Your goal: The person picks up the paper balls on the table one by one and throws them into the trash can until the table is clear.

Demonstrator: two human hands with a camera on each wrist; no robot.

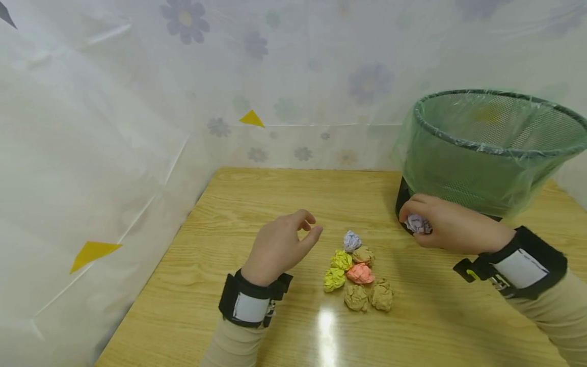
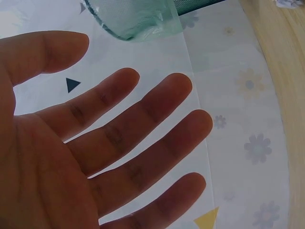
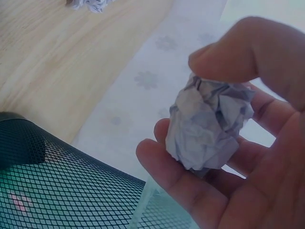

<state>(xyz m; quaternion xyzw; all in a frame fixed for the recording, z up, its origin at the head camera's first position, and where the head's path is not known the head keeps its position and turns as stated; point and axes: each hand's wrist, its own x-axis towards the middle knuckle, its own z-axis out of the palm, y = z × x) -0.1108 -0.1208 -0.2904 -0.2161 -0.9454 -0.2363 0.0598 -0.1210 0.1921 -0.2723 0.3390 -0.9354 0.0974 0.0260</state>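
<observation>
Paper ball (image 3: 205,126) pinched in my right hand (image 1: 454,221) beside the mesh wastebasket (image 3: 81,193); my left hand (image 1: 281,247) hovers empty, fingers (image 2: 138,115) spread.

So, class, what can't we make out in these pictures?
Bottom of the bin: head view, hidden by its near side and liner.
Held paper ball: head view, partly covered by the right hand.
Pinkish patch: right wrist view, blurred behind mesh.
Pale ball: left wrist view, cut by the top edge.
</observation>
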